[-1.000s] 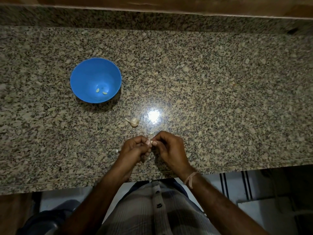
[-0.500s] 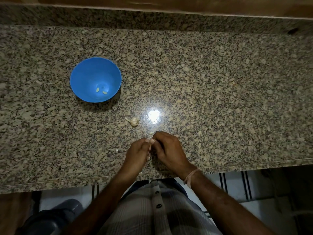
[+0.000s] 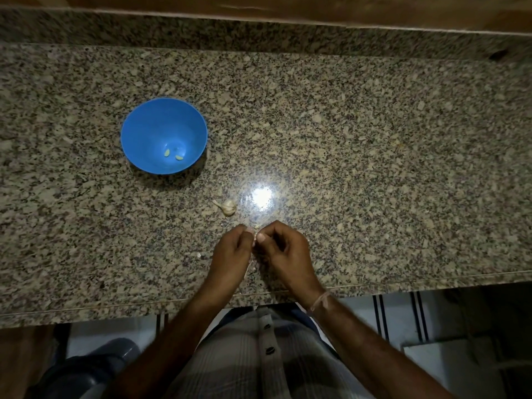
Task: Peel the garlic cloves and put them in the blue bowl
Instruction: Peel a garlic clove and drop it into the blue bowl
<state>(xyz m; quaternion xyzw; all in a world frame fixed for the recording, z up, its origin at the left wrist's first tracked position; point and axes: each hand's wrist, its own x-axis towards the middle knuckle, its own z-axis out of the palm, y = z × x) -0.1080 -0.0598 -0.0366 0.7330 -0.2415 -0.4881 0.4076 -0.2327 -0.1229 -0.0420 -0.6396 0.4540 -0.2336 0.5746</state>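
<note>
Two hands peel a garlic clove (image 3: 255, 239) low over the tabletop's (image 3: 374, 168) front edge.
At left, the blue bowl (image 3: 144, 131) holds two peeled cloves (image 3: 167, 152), and stands within easy reach for more. One garlic piece (image 3: 228, 207) lies between bowl and hands. The left hand (image 3: 233, 249) and right hand (image 3: 283, 249) meet thumb to thumb, fingers curled, pinching the mostly hidden garlic clove, probably so the nails can lift its skin.

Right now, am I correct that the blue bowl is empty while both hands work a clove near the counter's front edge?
No: the blue bowl is not empty; the head view shows two peeled cloves in it. The left hand and right hand do work a clove near the counter's front edge.
</note>
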